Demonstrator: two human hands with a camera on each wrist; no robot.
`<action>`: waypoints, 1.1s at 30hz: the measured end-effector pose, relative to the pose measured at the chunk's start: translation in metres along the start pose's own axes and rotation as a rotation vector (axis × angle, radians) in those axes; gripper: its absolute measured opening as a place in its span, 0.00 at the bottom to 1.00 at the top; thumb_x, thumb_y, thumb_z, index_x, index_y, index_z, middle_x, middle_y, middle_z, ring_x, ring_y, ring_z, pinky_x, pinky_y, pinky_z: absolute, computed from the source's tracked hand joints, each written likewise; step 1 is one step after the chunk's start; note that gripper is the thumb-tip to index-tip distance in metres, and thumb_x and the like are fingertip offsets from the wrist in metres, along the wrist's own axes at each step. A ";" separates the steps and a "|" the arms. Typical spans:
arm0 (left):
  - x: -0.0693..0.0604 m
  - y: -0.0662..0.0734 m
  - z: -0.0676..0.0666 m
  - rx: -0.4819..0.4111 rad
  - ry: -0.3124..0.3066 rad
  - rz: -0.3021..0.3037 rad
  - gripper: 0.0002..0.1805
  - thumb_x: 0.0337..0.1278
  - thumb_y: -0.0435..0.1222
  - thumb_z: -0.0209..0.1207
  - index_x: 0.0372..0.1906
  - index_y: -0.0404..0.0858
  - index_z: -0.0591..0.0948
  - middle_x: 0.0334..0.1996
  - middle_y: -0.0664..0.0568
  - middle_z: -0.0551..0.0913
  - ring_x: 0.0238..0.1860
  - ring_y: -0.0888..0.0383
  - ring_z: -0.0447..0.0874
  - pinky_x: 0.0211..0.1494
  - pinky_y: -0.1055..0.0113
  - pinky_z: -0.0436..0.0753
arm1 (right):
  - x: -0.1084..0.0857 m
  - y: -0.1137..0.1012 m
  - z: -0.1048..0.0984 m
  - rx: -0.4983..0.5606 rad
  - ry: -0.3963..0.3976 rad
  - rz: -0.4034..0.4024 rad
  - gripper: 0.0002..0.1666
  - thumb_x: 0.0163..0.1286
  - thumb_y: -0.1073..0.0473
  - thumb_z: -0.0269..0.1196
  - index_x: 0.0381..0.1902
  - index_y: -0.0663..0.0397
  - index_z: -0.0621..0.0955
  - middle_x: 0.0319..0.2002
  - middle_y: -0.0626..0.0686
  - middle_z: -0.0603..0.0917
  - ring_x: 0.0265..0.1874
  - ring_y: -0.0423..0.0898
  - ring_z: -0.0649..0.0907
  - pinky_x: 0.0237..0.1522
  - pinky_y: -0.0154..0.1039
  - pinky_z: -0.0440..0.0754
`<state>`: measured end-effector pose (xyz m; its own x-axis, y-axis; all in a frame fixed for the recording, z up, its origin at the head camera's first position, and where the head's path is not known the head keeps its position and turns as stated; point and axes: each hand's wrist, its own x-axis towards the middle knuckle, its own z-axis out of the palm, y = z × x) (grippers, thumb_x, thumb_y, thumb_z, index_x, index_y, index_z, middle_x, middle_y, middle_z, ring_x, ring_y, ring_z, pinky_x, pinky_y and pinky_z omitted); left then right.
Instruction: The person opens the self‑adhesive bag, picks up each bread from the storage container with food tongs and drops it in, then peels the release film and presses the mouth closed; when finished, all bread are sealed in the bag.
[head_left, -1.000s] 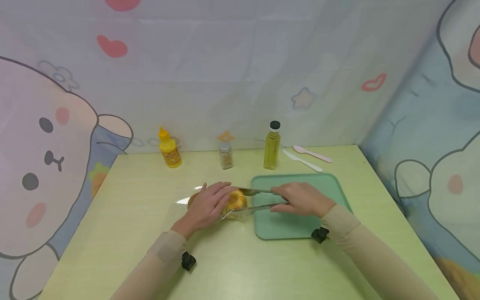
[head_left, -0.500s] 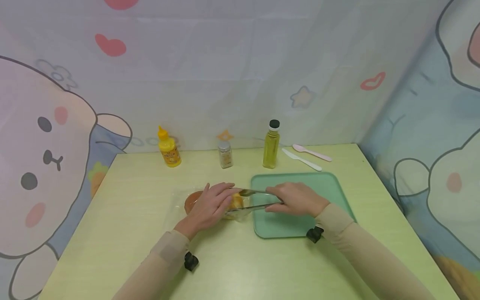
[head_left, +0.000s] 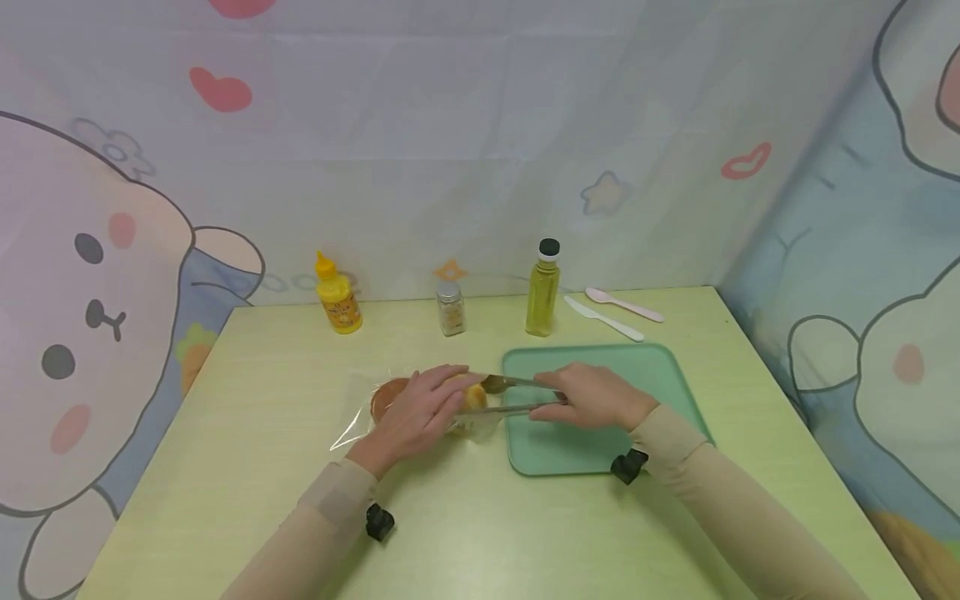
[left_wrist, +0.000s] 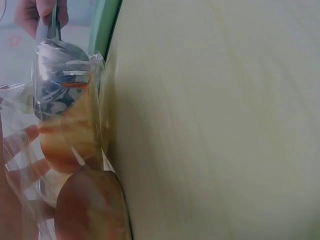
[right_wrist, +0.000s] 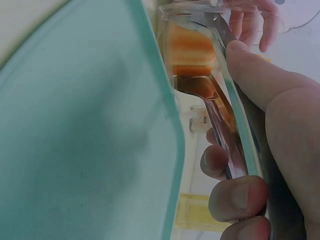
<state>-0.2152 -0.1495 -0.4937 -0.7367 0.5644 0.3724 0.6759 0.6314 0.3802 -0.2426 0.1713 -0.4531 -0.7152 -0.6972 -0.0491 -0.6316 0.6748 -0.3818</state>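
A clear plastic bag (head_left: 348, 433) lies on the table with two pieces of bread in it, a brown bun (head_left: 387, 397) and a golden bread roll (left_wrist: 70, 140). My left hand (head_left: 420, 410) rests across the bag with its fingers stretched out; in the left wrist view those fingers show through the plastic. My right hand (head_left: 600, 397) grips metal tongs (head_left: 517, 408). The ends of the tongs are at the mouth of the bag, around the roll's right end. How firmly they press the roll, I cannot tell.
The green tray (head_left: 600, 458) lies under my right hand. Behind stand a yellow squeeze bottle (head_left: 339, 296), a small shaker jar (head_left: 451, 310) and an oil bottle (head_left: 543, 292). A white plastic knife (head_left: 603, 320) and a pink spoon (head_left: 625, 306) lie at the back right.
My right hand and the tongs have shifted slightly left. The brown bun shows more from behind my left hand, and less of the golden roll is seen.
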 end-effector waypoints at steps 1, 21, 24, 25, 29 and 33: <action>0.000 -0.001 -0.001 -0.006 0.004 0.004 0.22 0.86 0.45 0.43 0.72 0.53 0.78 0.71 0.48 0.76 0.74 0.46 0.72 0.68 0.23 0.65 | 0.000 0.001 -0.001 0.000 0.003 0.000 0.28 0.75 0.35 0.64 0.53 0.52 0.84 0.17 0.39 0.68 0.16 0.33 0.67 0.20 0.33 0.66; 0.004 -0.009 -0.002 0.018 0.043 -0.022 0.22 0.85 0.43 0.45 0.73 0.52 0.77 0.70 0.43 0.78 0.71 0.42 0.76 0.68 0.21 0.65 | -0.023 0.019 -0.014 -0.088 0.083 0.013 0.33 0.68 0.33 0.70 0.58 0.50 0.83 0.27 0.39 0.76 0.22 0.35 0.71 0.24 0.35 0.71; 0.004 -0.008 -0.002 0.008 0.043 -0.032 0.22 0.85 0.42 0.45 0.73 0.52 0.77 0.70 0.42 0.78 0.70 0.40 0.77 0.68 0.28 0.70 | -0.037 0.027 -0.017 -0.080 0.111 0.035 0.40 0.67 0.30 0.70 0.64 0.51 0.81 0.31 0.40 0.78 0.20 0.34 0.70 0.25 0.34 0.71; 0.004 -0.008 -0.002 0.009 0.041 -0.036 0.22 0.85 0.43 0.44 0.73 0.52 0.77 0.71 0.43 0.77 0.70 0.40 0.77 0.69 0.31 0.72 | -0.042 0.029 -0.019 -0.068 0.122 0.044 0.42 0.67 0.29 0.70 0.66 0.52 0.80 0.32 0.41 0.79 0.19 0.33 0.69 0.24 0.33 0.71; 0.004 -0.006 -0.003 0.010 0.038 -0.038 0.22 0.85 0.43 0.45 0.73 0.50 0.78 0.70 0.44 0.78 0.69 0.42 0.77 0.70 0.40 0.76 | -0.061 0.038 -0.025 -0.028 0.170 0.090 0.46 0.66 0.30 0.71 0.69 0.56 0.78 0.34 0.45 0.81 0.16 0.33 0.66 0.23 0.34 0.70; 0.004 -0.007 -0.003 0.016 0.040 -0.035 0.22 0.84 0.42 0.45 0.72 0.50 0.79 0.70 0.44 0.79 0.69 0.43 0.78 0.70 0.43 0.77 | -0.079 0.049 -0.028 -0.013 0.214 0.165 0.47 0.67 0.30 0.70 0.71 0.54 0.76 0.36 0.44 0.81 0.16 0.33 0.67 0.23 0.34 0.70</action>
<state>-0.2227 -0.1531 -0.4922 -0.7580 0.5208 0.3926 0.6494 0.6589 0.3797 -0.2254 0.2657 -0.4422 -0.8547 -0.5117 0.0872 -0.5044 0.7789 -0.3727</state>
